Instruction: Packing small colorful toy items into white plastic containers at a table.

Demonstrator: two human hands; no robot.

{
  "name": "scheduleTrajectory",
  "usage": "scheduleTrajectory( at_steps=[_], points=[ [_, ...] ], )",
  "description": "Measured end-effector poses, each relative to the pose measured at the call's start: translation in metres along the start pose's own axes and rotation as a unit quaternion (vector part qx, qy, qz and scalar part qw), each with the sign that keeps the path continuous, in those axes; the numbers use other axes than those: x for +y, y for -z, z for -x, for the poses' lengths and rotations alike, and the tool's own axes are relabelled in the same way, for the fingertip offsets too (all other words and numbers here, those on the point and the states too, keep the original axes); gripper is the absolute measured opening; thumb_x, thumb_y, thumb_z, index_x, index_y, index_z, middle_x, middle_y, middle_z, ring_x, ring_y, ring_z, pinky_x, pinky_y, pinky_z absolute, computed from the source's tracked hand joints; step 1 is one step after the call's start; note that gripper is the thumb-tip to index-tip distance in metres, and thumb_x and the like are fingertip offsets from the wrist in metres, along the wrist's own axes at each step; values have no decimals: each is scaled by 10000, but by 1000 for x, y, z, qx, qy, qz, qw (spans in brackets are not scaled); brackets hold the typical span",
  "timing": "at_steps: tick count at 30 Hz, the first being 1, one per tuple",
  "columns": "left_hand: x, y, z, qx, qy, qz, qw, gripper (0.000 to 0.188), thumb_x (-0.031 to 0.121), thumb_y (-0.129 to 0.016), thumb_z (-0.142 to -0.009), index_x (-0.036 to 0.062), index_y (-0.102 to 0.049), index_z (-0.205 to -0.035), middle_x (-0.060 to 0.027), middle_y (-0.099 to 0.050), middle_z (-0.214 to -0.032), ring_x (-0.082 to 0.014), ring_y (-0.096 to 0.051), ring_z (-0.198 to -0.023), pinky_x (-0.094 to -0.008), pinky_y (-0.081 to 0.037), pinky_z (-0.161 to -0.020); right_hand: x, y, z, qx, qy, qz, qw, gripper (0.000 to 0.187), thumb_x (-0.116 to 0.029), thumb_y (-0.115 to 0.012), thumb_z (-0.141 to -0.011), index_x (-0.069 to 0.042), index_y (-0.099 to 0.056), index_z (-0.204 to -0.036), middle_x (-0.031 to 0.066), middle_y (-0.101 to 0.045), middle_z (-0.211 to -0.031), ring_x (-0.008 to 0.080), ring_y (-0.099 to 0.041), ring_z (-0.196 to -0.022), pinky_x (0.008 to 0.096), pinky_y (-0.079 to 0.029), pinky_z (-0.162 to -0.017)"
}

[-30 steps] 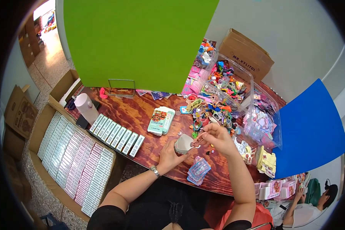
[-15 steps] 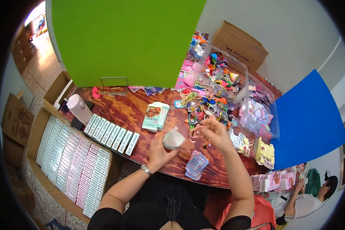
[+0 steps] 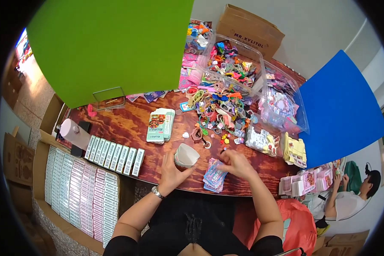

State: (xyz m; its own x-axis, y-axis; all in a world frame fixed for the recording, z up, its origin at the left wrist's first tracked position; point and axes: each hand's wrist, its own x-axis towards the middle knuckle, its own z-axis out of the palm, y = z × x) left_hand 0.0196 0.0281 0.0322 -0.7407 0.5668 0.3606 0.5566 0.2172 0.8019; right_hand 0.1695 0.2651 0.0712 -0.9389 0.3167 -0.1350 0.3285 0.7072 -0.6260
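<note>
Head view, left hand (image 3: 171, 170) holding open white box (image 3: 185, 155), tilted

One white paper cup (image 3: 186, 155), one row of nine slim boxes (image 3: 114, 155) (left table edge), two clear bins (image 3: 251, 55).

Right hand (image 3: 237, 164) fingertips' contents too small to tell; card stack (image 3: 214, 177) partly hidden beneath

Packing workshop, trinket bins (image 3: 232, 64), stacked cartons (image 3: 79, 187)
</note>
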Motion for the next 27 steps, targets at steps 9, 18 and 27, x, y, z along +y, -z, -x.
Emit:
scheduleTrajectory(
  at_steps=[9, 18, 27],
  points=[
    [-9, -50, -13, -111, 23, 153, 982, 751, 217, -922, -680, -3, -507, -1266, -140, -628, -1108, -238, -635, -1021, -374, -524, -880, 48, -27, 21, 34, -62, -88, 994, 476, -393, -825, -777, -53, -639, -1053, 150, -696, -936, 297, -689, -868, 410, -528, -760],
    [19, -84, -44, -136, 22, 300, 944, 764, 69, -894, -684, -14, -474, -1317, -123, -579, -1201, -222, -591, -1094, -366, -502, -925, 66, -40, 37, 172, -65, -188, 965, 241, -246, -713, -930, -39, -667, -1044, 51, -689, -862, 137, -645, -784, 314, -514, -705],
    [53, -94, -57, -194, -25, 276, 941, 839, 23, -860, -756, -52, -381, -1442, -188, -548, -1307, -234, -598, -1092, -368, -519, -934, 32, -45, 82, 347, -34, -460, 817, 183, -178, -683, -971, -28, -651, -1070, -20, -651, -905, 52, -585, -800, 238, -485, -699]
  ],
)
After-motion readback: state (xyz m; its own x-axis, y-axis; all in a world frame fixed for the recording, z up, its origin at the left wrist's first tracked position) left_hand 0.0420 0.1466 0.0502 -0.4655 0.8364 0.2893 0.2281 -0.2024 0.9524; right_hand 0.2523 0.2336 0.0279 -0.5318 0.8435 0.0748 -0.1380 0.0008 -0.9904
